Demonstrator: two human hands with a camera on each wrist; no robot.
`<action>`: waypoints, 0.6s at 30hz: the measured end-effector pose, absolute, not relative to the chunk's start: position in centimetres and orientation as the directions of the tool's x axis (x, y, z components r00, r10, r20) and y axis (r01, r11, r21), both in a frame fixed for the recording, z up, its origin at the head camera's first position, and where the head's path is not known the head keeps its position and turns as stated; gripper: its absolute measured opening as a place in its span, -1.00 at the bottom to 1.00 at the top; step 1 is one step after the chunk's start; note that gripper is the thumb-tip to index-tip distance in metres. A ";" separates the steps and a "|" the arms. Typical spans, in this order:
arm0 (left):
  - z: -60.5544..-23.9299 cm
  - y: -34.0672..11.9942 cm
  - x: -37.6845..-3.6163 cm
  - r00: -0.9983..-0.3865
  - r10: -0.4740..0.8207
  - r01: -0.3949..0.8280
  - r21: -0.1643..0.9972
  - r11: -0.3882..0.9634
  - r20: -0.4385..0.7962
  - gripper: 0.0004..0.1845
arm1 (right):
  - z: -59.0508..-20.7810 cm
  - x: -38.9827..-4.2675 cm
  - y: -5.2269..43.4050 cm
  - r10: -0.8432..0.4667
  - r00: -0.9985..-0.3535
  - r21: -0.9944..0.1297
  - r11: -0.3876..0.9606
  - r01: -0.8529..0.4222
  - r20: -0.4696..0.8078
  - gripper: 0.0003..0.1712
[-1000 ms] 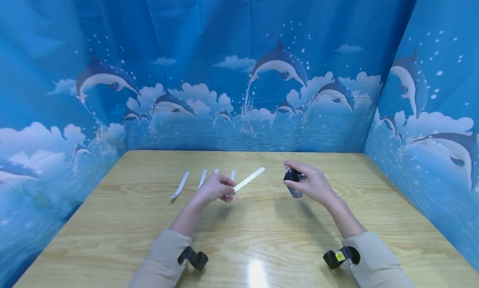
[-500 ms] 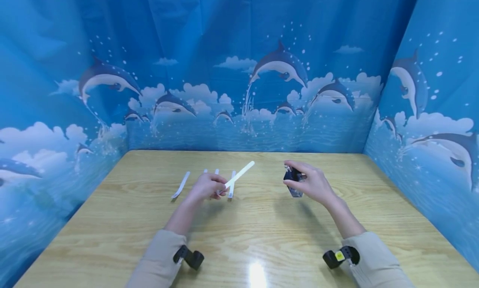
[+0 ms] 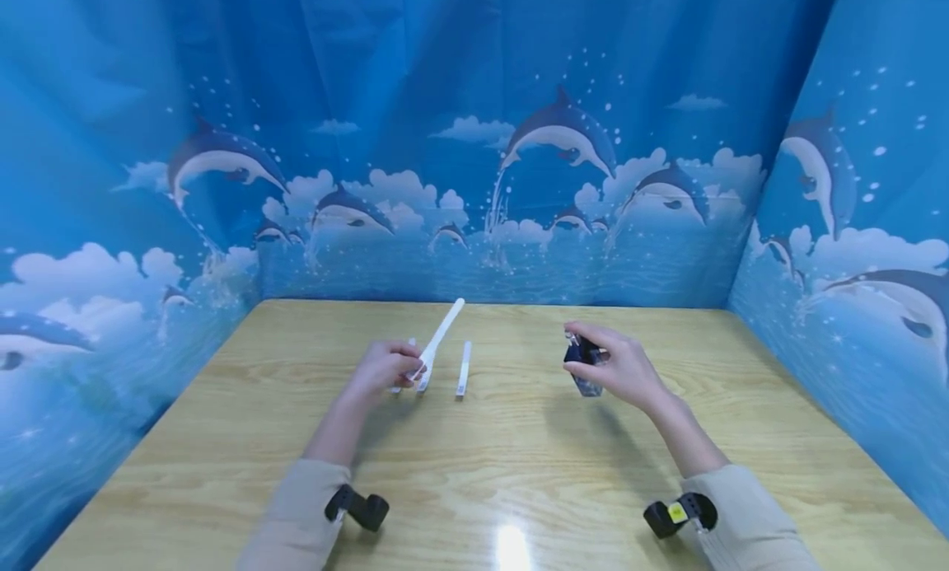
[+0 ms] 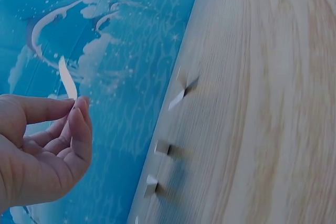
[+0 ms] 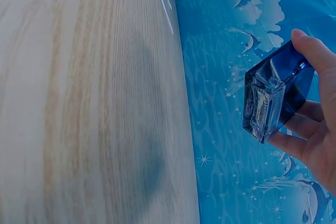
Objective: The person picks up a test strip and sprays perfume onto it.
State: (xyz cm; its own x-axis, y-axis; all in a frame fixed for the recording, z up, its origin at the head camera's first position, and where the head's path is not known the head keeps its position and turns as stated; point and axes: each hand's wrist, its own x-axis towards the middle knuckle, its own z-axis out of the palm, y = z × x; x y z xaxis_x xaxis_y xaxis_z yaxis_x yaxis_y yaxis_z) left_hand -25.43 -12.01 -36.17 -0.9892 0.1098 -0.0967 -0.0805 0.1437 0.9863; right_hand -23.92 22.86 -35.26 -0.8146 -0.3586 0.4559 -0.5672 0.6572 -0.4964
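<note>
My left hand [image 3: 385, 367] pinches a white paper strip [image 3: 445, 327] between thumb and fingertips, its free end pointing up and away. The left wrist view has this strip [image 4: 67, 78] standing up from the fingers. Below the hand, several similar strips lie on the table; one strip [image 3: 464, 370] is in plain sight, while another strip [image 3: 423, 384] is partly covered. At the right, my right hand [image 3: 619, 369] grips a dark blue glass bottle [image 3: 584, 375] above the tabletop. The right wrist view shows the bottle's [image 5: 275, 90] clear, thick base; it looks like a perfume bottle.
A wooden table [image 3: 519, 447] stretches under both hands. Behind it and along both sides hangs a blue curtain [image 3: 415, 101] printed with dolphins. In the left wrist view, strips [image 4: 161, 147] lie with raised ends.
My left hand has moved left with the strip, which has swung to a steeper angle. The right-hand strip on the table is now uncovered, the leftmost hidden. My right hand stays with the bottle.
</note>
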 end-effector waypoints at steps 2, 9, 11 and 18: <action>-36.2 -12.5 -25.5 -0.990 0.101 -0.084 0.988 0.130 -0.097 -0.81 | -35.3 -23.9 22.8 -0.359 -0.814 -0.492 0.660 -0.567 0.456 -0.31; -36.3 -14.4 -25.6 -0.994 0.066 -0.081 0.992 0.098 -0.088 -0.75 | -35.3 -24.0 22.9 -0.347 -0.819 -0.490 0.671 -0.557 0.457 -0.31; -36.3 -15.1 -25.7 -0.995 0.056 -0.080 0.992 0.094 -0.085 -0.74 | -35.2 -24.0 22.9 -0.343 -0.823 -0.495 0.671 -0.552 0.452 -0.31; -36.5 -17.4 -25.4 -0.995 0.047 -0.080 0.995 0.060 -0.083 -0.70 | -35.1 -23.8 22.9 -0.337 -0.827 -0.498 0.675 -0.545 0.449 -0.31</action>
State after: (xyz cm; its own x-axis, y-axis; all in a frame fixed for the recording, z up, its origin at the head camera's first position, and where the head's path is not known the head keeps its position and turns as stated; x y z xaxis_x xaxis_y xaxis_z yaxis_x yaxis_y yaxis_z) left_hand -25.39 -17.45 -36.49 -0.9955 0.0472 -0.0827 -0.0798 0.0602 0.9950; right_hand -23.79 22.94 -35.08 -0.8275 -0.3367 0.4493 -0.5449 0.6750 -0.4975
